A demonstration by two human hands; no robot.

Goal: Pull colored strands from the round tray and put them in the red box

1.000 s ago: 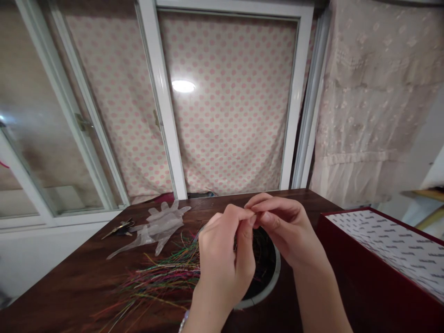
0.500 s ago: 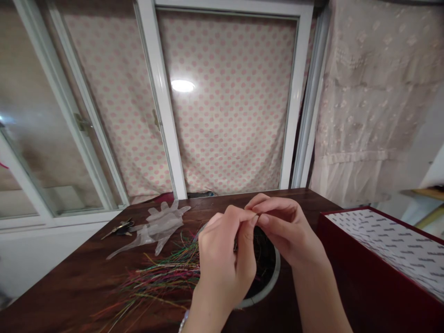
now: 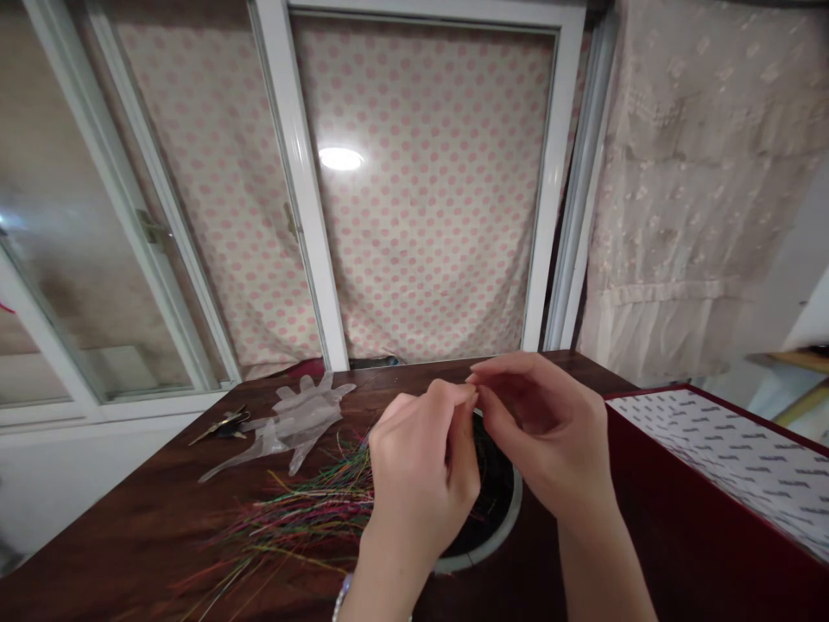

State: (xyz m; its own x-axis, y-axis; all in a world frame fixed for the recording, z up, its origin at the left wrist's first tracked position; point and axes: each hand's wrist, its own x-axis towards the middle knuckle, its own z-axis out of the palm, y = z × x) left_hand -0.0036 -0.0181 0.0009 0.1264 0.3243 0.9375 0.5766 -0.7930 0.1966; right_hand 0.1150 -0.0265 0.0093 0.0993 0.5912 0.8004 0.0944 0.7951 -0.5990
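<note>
My left hand [image 3: 424, 462] is closed in a pinch, thumb against bent index finger. Touching or almost touching its fingertips is my right hand [image 3: 560, 441], whose thumb and curved fingers also come together in a pinch. Whatever lies between the fingertips is too small to make out. Both hands are over a round, dark-bottomed container [image 3: 476, 558] with a pale rim, partly hidden by them. A loose bundle of thin, many-coloured wire-like strands [image 3: 311, 505] spreads leftward across the table from behind my left hand.
On the dark wooden table [image 3: 129, 527], a crumpled clear plastic glove [image 3: 301, 419] lies at the back left beside some keys [image 3: 224, 425]. A red box [image 3: 686, 484] with a white printed lining stands at the right. Behind the table are white-framed sliding windows [image 3: 311, 173].
My right hand has shifted slightly up and right, its fingers opening into a wider curve, with the fingertips still by the left ones. My left hand has barely moved.
</note>
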